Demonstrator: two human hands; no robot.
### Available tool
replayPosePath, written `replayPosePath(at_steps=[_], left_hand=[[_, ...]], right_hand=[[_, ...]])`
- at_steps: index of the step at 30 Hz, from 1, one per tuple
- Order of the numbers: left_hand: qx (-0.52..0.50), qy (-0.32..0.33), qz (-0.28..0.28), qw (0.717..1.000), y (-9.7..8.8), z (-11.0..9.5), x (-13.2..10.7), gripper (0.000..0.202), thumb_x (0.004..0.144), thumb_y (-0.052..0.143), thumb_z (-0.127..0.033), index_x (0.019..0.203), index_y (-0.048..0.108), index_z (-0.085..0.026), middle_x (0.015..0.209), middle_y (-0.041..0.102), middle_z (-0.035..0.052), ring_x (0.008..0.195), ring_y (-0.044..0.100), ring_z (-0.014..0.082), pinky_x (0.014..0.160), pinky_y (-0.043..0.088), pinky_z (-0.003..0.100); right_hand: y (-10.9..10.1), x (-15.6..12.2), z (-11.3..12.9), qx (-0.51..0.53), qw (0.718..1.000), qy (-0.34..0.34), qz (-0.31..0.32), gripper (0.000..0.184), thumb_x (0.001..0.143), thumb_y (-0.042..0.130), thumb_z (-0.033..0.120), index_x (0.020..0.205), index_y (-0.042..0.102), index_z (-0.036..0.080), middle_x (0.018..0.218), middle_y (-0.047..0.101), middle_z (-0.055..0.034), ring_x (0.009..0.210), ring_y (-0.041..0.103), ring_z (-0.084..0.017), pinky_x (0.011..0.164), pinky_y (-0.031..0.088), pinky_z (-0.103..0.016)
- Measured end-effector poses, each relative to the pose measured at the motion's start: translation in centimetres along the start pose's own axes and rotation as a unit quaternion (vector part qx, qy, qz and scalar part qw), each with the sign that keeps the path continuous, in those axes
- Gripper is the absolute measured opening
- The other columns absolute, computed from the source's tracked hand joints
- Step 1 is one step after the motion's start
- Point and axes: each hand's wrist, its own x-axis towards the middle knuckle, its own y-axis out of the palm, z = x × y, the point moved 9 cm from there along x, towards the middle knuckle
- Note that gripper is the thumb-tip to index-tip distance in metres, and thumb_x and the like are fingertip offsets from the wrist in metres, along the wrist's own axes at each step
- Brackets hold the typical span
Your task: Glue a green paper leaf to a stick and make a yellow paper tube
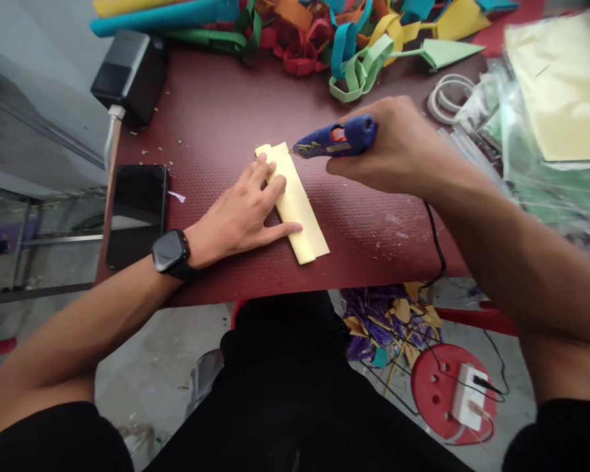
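Observation:
A pale yellow foam strip [299, 213] lies on the dark red table [216, 111], folded over lengthwise. My left hand [240, 213] rests flat on it with fingers spread, pressing its left edge down. My right hand [398, 147] is wrapped round a blue glue gun [337, 137] with an orange trigger. The gun's nozzle points left and sits at the strip's far end. A black cord runs from the gun over the table's front edge.
A black phone [136, 213] lies at the table's left edge, a black box [130, 72] behind it. Coloured foam loops and rolls [324, 39] are heaped at the back. Plastic bags with yellow sheets [555, 92] lie right. A red stool with a power strip [455, 393] stands below.

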Motion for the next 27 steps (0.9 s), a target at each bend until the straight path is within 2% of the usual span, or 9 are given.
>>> replayPosePath(at_steps=[3, 6, 10, 17, 23, 27], left_hand=[[0.005, 0.0, 0.008, 1.0, 0.0, -0.1, 0.0, 0.06, 0.101, 0.071, -0.065, 0.135, 0.058, -0.018, 0.161, 0.052, 0.0244, 0.161, 0.043, 0.0467, 0.136, 0.038, 0.067], [0.0, -0.005, 0.011, 1.0, 0.0, 0.0, 0.0, 0.062, 0.1, 0.073, -0.066, 0.138, 0.057, -0.019, 0.164, 0.05, 0.0232, 0.163, 0.041, 0.0469, 0.137, 0.038, 0.069], [-0.01, -0.01, 0.015, 1.0, 0.1, 0.1, 0.0, 0.063, 0.1, 0.072, -0.067, 0.141, 0.056, -0.022, 0.166, 0.049, 0.0217, 0.164, 0.04, 0.0469, 0.136, 0.037, 0.07], [-0.012, -0.009, 0.018, 1.0, 0.0, 0.1, 0.0, 0.061, 0.1, 0.072, -0.066, 0.14, 0.056, -0.021, 0.163, 0.051, 0.0215, 0.164, 0.041, 0.0472, 0.136, 0.037, 0.069], [0.001, -0.008, 0.028, 1.0, -0.1, 0.2, 0.0, 0.063, 0.099, 0.073, -0.065, 0.138, 0.056, -0.018, 0.164, 0.05, 0.0247, 0.166, 0.037, 0.0488, 0.137, 0.035, 0.07], [0.008, -0.011, 0.029, 0.999, 0.0, 0.2, 0.1, 0.06, 0.099, 0.074, -0.061, 0.135, 0.057, -0.016, 0.164, 0.049, 0.0268, 0.165, 0.038, 0.0492, 0.136, 0.037, 0.069]], right_hand=[[0.7, 1.9, 0.1, -0.023, 0.998, -0.008, -0.05, 0.035, 0.081, 0.073, 0.015, 0.064, 0.043, 0.022, 0.065, 0.034, 0.0036, 0.068, 0.031, -0.012, 0.065, 0.026, -0.034], [1.6, 2.8, -0.2, -0.012, 0.999, 0.001, -0.053, 0.04, 0.078, 0.075, 0.016, 0.061, 0.04, 0.022, 0.062, 0.033, 0.0049, 0.067, 0.03, -0.011, 0.065, 0.025, -0.034], [1.9, 2.4, -0.1, -0.011, 0.999, 0.018, -0.034, 0.041, 0.082, 0.075, 0.016, 0.062, 0.039, 0.023, 0.062, 0.034, 0.0045, 0.07, 0.03, -0.011, 0.067, 0.025, -0.034], [1.4, -0.1, 0.7, -0.076, 0.996, 0.048, 0.009, 0.046, 0.08, 0.078, 0.018, 0.061, 0.037, 0.023, 0.061, 0.034, 0.0029, 0.061, 0.03, -0.011, 0.063, 0.023, -0.036], [1.9, -3.4, 0.8, -0.131, 0.989, 0.023, 0.062, 0.034, 0.087, 0.077, 0.033, 0.064, 0.054, 0.022, 0.058, 0.048, -0.0018, 0.065, 0.048, -0.017, 0.061, 0.032, -0.032], [2.4, -5.7, 0.4, -0.148, 0.984, 0.034, 0.098, 0.035, 0.088, 0.077, 0.032, 0.062, 0.055, 0.023, 0.058, 0.049, -0.0001, 0.057, 0.04, -0.014, 0.06, 0.033, -0.034]])
